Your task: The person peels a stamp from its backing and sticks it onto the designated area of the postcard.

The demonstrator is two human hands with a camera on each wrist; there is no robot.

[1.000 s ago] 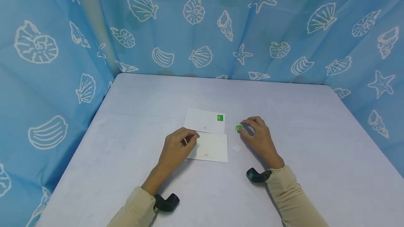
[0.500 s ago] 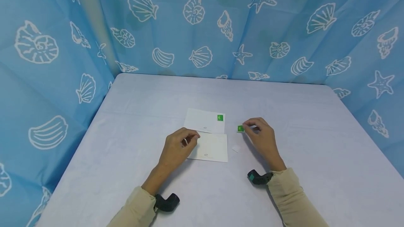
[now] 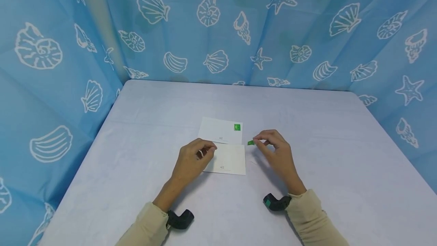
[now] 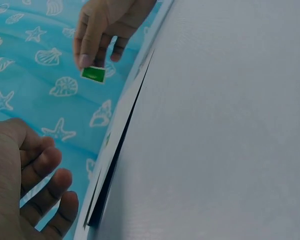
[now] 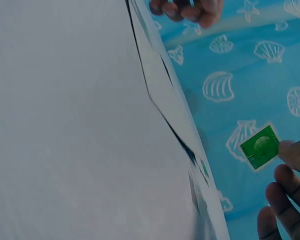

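Note:
A green postage stamp with a white border (image 5: 260, 147) is pinched at one edge between the thumb and fingers of my right hand (image 3: 278, 155). In the head view this stamp hangs tilted just right of the nearer white envelope (image 3: 230, 158), above the table. My left hand (image 3: 192, 158) hovers over that envelope's left side, hiding part of it. The left wrist view shows these fingers (image 4: 57, 187) loosely curled, with nothing held. Behind lies a second white envelope (image 3: 218, 130), with a green stamp (image 3: 237, 127) in its upper right corner.
A small, thin white scrap (image 3: 253, 162) lies on the table right of the nearer envelope. The table (image 3: 164, 109) has a pale cloth. A blue shell-patterned curtain (image 3: 191, 29) hangs along its back and sides. Each wrist wears a black camera (image 3: 181, 219).
My right hand first draws back slightly, then moves left towards the nearer envelope with the stamp, which now tilts more edge-on. The left hand stays almost still.

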